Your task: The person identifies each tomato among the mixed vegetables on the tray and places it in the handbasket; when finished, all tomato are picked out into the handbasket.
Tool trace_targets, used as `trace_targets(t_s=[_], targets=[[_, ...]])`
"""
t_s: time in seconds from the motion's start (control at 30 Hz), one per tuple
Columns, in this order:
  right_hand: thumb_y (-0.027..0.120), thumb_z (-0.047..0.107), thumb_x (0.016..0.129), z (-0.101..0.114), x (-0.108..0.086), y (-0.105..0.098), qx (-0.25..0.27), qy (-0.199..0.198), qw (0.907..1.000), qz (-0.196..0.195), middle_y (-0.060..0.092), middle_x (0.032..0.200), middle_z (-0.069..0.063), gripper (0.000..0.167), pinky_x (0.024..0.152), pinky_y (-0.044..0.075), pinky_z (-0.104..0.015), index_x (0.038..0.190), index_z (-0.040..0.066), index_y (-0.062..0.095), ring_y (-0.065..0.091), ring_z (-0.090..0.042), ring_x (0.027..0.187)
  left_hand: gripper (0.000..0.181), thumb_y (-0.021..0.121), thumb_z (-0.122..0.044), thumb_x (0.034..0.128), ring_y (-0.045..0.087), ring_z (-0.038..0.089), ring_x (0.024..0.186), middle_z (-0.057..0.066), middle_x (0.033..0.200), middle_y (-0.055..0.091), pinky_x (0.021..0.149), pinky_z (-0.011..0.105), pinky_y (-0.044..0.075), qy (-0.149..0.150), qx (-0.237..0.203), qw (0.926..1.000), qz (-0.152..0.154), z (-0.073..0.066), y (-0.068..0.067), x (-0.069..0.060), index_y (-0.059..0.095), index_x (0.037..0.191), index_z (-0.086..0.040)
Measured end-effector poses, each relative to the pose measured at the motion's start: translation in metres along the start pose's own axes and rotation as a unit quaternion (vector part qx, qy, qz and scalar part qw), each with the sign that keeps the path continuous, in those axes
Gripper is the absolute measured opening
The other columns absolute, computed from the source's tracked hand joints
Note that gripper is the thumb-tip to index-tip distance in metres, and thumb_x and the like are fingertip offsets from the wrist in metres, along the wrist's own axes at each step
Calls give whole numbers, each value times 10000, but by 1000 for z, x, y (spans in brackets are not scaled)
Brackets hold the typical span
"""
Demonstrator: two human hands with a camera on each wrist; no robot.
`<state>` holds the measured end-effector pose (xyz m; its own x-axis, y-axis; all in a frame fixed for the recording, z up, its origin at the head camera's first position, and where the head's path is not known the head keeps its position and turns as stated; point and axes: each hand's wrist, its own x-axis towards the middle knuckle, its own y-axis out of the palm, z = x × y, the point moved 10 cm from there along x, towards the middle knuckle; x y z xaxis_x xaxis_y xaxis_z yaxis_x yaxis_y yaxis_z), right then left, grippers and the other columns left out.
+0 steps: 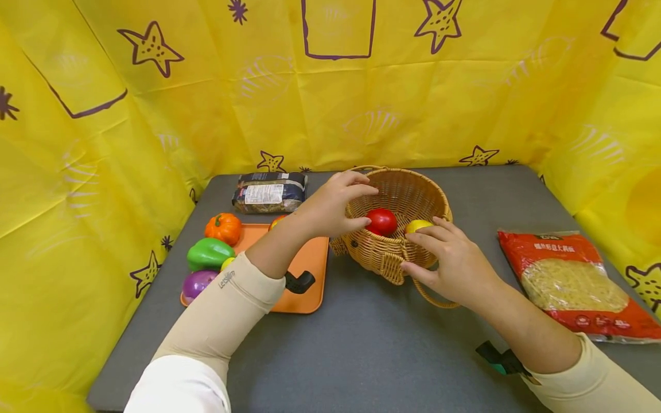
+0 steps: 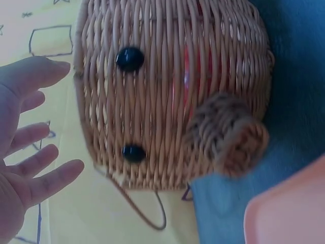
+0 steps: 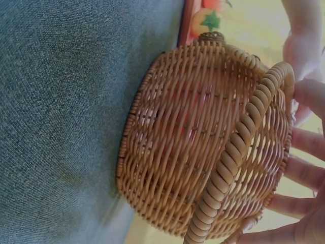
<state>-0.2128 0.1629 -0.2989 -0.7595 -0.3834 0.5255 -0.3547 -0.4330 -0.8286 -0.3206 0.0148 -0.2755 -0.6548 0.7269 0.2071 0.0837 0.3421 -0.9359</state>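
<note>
A wicker basket (image 1: pixel 361 248) stands upright on the grey table. It has black bead eyes (image 2: pixel 130 59) and a woven snout (image 2: pixel 228 137). Inside lie a red rounded piece (image 1: pixel 382 222) and a yellow one (image 1: pixel 417 226), partly covered by the right hand. My left hand (image 1: pixel 333 206) is at the basket's left rim, fingers spread; in the left wrist view a gap separates them from the wicker. At the front right rim is my right hand (image 1: pixel 454 258), with fingers loosely extended; whether they touch the rim I cannot tell. A twisted handle (image 3: pixel 223 168) hangs down on that side.
Left stands an orange tray (image 1: pixel 312 281), with a toy pumpkin (image 1: pixel 223 229), a green pepper (image 1: pixel 210 254) and a purple piece (image 1: pixel 198 283) at its left side. Behind lies a dark packet (image 1: pixel 270 193). A red pasta bag (image 1: pixel 573 281) lies right. Yellow cloth encloses the table.
</note>
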Motion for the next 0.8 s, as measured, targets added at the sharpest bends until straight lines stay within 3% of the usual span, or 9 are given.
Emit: trace_targets(t_s=[0.2, 0.4, 0.63, 0.8], targets=[[886, 365, 767, -1, 0, 2, 39, 97, 9999, 77, 727, 1156, -146, 514, 1014, 468, -663, 1185, 94, 760, 555, -493, 1273, 566, 751, -353, 924, 400, 321, 1415, 74, 1522, 455, 1143, 492, 397, -353, -75, 9993, -28, 26, -10, -20, 593, 1443, -194], [891, 346, 760, 0, 0, 1, 82, 69, 9999, 26, 726, 1154, -143, 510, 1029, 460, -656, 1175, 79, 760, 559, -483, 1267, 584, 768, -361, 910, 399, 333, 1410, 71, 1518, 445, 1131, 522, 397, -872, -91, 9961, -27, 68, -13, -47, 590, 1444, -203], [891, 343, 759, -1, 0, 1, 89, 72, 9999, 14, 725, 1145, -140, 510, 1020, 466, -660, 1177, 82, 759, 561, -481, 1263, 586, 768, -317, 908, 439, 375, 1362, 144, 1488, 441, 1100, 550, 424, -1691, -15, 9848, 386, 126, -2, -76, 583, 1439, -156], [890, 344, 760, -1, 0, 2, 85, 109, 9999, 51, 724, 1151, -140, 511, 1016, 466, -666, 1179, 83, 759, 556, -481, 1268, 579, 764, -283, 896, 511, 387, 1236, 187, 1405, 482, 1038, 550, 459, -1981, 58, 9780, 644, 152, 10, -90, 598, 1435, -149]])
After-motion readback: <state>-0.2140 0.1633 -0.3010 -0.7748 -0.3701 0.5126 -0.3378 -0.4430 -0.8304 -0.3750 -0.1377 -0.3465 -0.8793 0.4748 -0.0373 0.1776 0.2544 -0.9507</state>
